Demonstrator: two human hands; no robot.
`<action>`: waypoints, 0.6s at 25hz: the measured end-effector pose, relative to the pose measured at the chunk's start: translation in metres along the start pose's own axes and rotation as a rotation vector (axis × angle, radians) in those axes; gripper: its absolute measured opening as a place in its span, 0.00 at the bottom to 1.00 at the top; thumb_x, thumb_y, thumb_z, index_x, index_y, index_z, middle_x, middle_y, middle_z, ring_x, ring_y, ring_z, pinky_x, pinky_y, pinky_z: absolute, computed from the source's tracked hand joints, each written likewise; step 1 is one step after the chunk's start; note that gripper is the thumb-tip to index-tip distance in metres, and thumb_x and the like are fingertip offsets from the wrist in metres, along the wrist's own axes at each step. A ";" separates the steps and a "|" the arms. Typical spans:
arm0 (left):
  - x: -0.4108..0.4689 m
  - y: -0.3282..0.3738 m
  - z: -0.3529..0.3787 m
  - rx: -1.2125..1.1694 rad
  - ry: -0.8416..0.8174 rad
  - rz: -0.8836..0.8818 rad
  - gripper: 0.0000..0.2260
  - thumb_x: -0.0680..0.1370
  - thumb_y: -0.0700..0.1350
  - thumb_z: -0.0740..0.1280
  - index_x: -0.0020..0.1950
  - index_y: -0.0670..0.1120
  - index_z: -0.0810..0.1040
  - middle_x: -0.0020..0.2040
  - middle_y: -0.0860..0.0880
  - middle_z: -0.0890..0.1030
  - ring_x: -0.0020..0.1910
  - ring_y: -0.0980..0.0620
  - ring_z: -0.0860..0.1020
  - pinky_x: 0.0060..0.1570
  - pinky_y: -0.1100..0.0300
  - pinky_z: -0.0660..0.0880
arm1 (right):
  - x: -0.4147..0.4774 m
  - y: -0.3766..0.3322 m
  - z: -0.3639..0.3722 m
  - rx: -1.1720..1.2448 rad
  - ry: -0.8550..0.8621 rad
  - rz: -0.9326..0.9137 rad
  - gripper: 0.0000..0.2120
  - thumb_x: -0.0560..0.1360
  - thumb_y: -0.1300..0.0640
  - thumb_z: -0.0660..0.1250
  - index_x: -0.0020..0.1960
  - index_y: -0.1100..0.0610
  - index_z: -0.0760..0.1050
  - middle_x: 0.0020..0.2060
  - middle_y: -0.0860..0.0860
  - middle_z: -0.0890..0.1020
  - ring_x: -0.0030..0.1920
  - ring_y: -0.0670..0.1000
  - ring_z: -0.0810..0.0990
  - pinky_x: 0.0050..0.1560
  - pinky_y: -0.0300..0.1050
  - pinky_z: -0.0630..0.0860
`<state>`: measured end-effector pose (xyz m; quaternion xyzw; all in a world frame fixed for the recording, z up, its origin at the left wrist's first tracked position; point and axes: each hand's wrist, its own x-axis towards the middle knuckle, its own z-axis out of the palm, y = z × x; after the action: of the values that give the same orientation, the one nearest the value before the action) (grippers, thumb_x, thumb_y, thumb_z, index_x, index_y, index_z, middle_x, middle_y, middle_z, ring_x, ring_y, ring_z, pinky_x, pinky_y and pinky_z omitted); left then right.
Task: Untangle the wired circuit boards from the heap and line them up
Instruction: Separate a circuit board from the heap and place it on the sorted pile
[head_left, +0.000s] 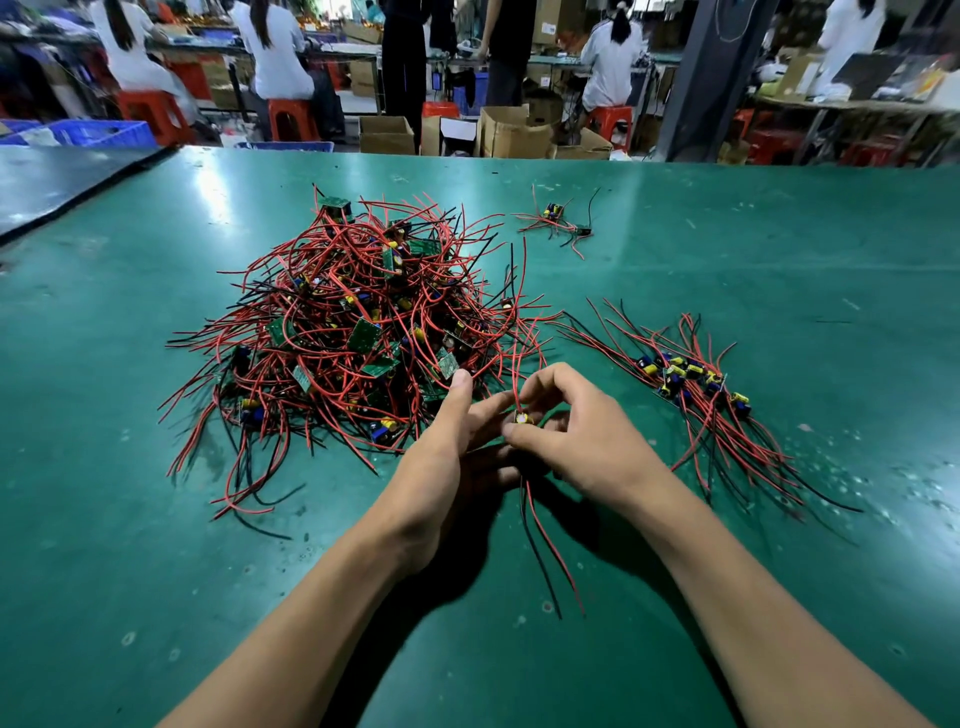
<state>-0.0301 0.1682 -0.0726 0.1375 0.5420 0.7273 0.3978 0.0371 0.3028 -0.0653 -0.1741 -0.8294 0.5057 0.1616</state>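
1. Green matting covers the table (779, 260), and both bare forearms reach out over it to meet at mid-table.
2. Between the hands sits one small circuit board (521, 417), its yellow-topped capacitor facing up.
3. The right hand (582, 436) pinches this circuit board, thumb at its near edge and curled forefinger over its far side.
4. The left hand (441, 457) lies just left of the right hand with its fingers fairly straight. Its forefinger reaches across to touch the circuit board, and its thumb stands free, pointing away from the body.
5. A red and a black lead (545, 545) trail from under the hands towards the body and lie on the table. Another red lead runs up from the circuit board, away from the hands.
6. The heap (358, 322), a tangle of red and black wires and green boards, lies beyond and left of the left hand, its near edge just beside the raised thumb.
7. To the right of the right hand and apart from it lies a row of sorted boards (685, 379), their components side by side and their wires fanning out both ways.
8. Well beyond both hands rests a small cluster (558, 221) of wired boards.
9. Past the far table edge, people sit on red stools (291, 117) among cardboard boxes (511, 130) and a blue crate (98, 132).
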 end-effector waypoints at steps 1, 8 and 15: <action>0.000 -0.001 0.000 -0.009 0.000 0.006 0.30 0.71 0.68 0.56 0.61 0.49 0.77 0.54 0.51 0.85 0.52 0.52 0.84 0.48 0.58 0.81 | 0.001 0.001 -0.003 -0.005 -0.009 0.003 0.11 0.71 0.61 0.75 0.46 0.51 0.75 0.40 0.50 0.81 0.33 0.48 0.76 0.39 0.45 0.74; -0.003 0.002 0.000 0.015 0.007 0.014 0.27 0.75 0.63 0.54 0.63 0.46 0.77 0.66 0.44 0.77 0.59 0.49 0.81 0.57 0.52 0.79 | 0.014 0.027 -0.050 -0.325 0.494 0.106 0.09 0.71 0.64 0.72 0.50 0.55 0.81 0.48 0.53 0.83 0.46 0.53 0.80 0.50 0.40 0.70; 0.000 -0.002 0.002 -0.009 0.041 0.027 0.23 0.81 0.59 0.54 0.65 0.46 0.76 0.60 0.43 0.81 0.54 0.45 0.83 0.53 0.51 0.81 | 0.013 0.028 -0.026 -0.459 0.344 -0.100 0.06 0.74 0.59 0.71 0.51 0.55 0.84 0.48 0.52 0.84 0.47 0.52 0.81 0.55 0.45 0.76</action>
<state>-0.0279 0.1696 -0.0740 0.1281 0.5450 0.7378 0.3771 0.0401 0.3407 -0.0776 -0.2484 -0.8901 0.2591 0.2808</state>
